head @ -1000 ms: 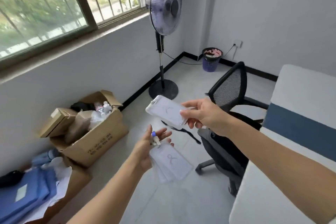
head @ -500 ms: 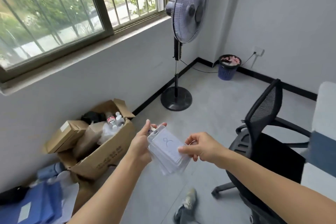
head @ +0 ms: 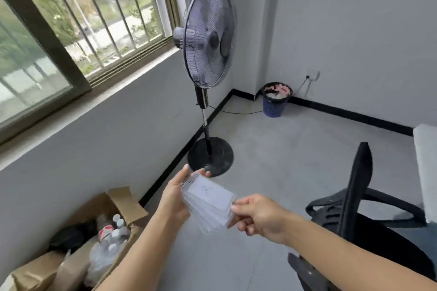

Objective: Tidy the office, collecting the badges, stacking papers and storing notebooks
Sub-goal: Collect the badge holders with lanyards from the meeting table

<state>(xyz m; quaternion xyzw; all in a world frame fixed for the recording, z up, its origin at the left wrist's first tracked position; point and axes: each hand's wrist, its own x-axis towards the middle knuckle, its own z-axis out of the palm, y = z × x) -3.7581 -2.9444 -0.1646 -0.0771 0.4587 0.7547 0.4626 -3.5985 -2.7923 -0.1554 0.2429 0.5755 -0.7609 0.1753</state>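
Note:
A stack of clear plastic badge holders (head: 209, 203) with white cards inside hangs in the air in front of me, above the grey floor. The top card carries a small blue scribble. My left hand (head: 175, 197) grips the stack's upper left end, thumb on top by the clip hole. My right hand (head: 256, 216) pinches the stack's lower right corner between thumb and fingers. Both hands are on the same stack.
A standing fan (head: 208, 38) is by the wall under the barred window. A blue waste bin (head: 275, 99) sits in the corner. A black mesh office chair (head: 359, 198) is at the right. An open cardboard box (head: 106, 227) with bottles lies at the lower left.
My right hand brought its badge onto those in my left hand, so both now hold one stack. The view has swung up and left, away from the desk.

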